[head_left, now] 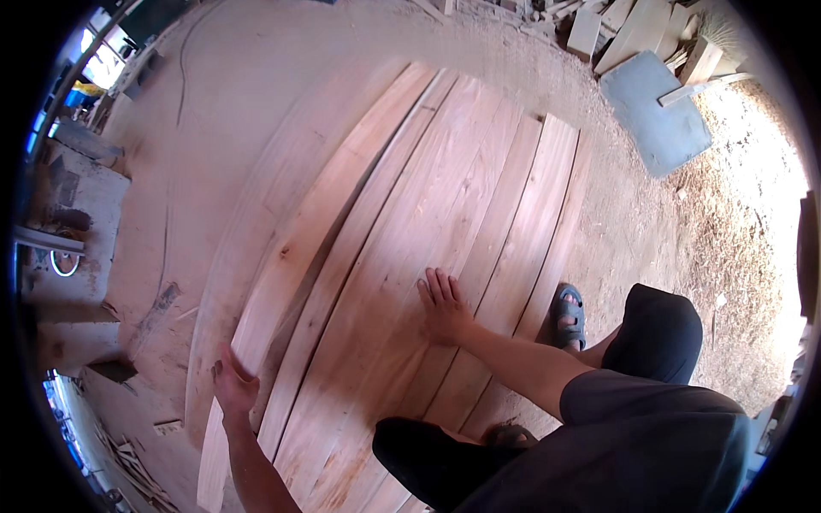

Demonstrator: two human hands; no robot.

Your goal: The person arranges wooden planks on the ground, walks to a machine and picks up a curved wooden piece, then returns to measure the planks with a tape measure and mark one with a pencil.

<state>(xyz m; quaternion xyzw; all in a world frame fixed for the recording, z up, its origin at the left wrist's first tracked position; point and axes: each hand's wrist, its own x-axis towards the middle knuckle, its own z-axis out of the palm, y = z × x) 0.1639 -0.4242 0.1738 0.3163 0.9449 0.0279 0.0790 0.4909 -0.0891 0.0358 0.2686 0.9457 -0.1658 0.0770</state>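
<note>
Long pale wooden planks lie side by side on the ground in front of me. My left hand (235, 386) is closed on the edge of a narrow plank (295, 244) toward the left of the row. A dark gap shows along that plank's right side. My right hand (446, 309) lies flat on a wide plank (428, 205) in the middle, its fingers stretched out and holding nothing. Narrower planks (523, 214) lie to the right of the wide one. Another plank (224, 308) lies along the left side of the gripped one.
A grey-blue sheet (654, 115) lies at the far right, with a wood strip (703, 89) across its corner. Offcut boards (633, 34) are piled behind it. A metal machine (85, 231) stands at the left. My sandalled foot (568, 315) is beside the planks' right edge.
</note>
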